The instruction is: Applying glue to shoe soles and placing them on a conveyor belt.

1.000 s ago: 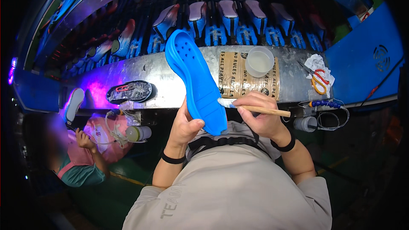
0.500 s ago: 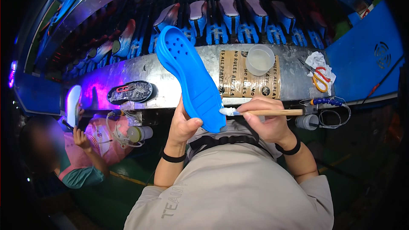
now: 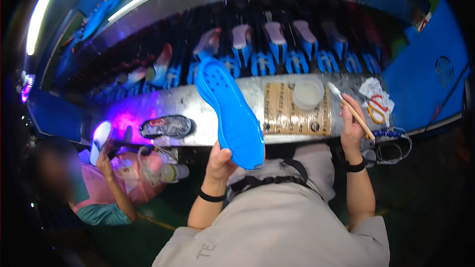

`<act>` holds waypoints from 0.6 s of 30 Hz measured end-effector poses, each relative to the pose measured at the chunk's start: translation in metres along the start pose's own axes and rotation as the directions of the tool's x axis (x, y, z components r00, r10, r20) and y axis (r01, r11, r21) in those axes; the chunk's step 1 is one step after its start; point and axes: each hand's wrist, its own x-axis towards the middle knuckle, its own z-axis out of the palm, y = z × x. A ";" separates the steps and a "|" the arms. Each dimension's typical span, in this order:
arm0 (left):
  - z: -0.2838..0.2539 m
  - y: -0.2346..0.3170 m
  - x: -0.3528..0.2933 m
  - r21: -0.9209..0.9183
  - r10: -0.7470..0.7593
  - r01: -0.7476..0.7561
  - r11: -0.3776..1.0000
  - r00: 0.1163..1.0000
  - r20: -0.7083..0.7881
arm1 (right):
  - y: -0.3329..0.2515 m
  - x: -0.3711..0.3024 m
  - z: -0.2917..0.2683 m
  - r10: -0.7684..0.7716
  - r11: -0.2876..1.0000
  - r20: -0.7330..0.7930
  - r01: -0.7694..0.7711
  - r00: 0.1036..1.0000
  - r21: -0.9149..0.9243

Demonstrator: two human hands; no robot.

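Note:
My left hand [image 3: 221,164] grips a bright blue shoe sole [image 3: 233,116] by its lower end, thumb on the near side and fingers hidden behind. The sole is tilted, its hollow side facing me and its holed end pointing away. Off to the right, my right hand [image 3: 352,121] is closed round the wooden handle of a brush [image 3: 357,116]. The brush's white bristles point away, just right of a translucent round tub [image 3: 308,94] of pale liquid. That tub stands on a brown taped cardboard sheet [image 3: 297,121] on the metal bench.
Red-and-orange scissors [image 3: 377,109] lie by crumpled white paper [image 3: 371,88] at the bench's right. A dark shoe sole [image 3: 166,126] rests on the left. Several shoe uppers [image 3: 275,34] stand on blue holders behind. At left, a person [image 3: 116,173] holds a pale sole [image 3: 100,141].
The brush has left the sole's edge, and my right hand has carried it rightward and away to beside the tub. My left hand still holds the blue sole. The whole view has shifted slightly.

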 end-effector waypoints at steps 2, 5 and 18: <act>-0.004 0.000 0.002 -0.271 -0.098 0.089 0.958 0.995 -0.019 | 0.034 0.005 -0.017 0.076 0.974 -0.045 -0.084 0.996 -0.211; -0.027 -0.014 0.000 -0.615 -0.230 0.183 0.767 0.973 0.002 | 0.088 0.000 -0.041 -0.014 0.949 -0.078 -0.012 0.997 -0.316; 0.033 0.080 0.029 -0.171 -0.239 0.291 0.941 0.932 0.273 | 0.104 -0.010 -0.040 0.091 0.927 -0.085 -0.116 0.992 -0.358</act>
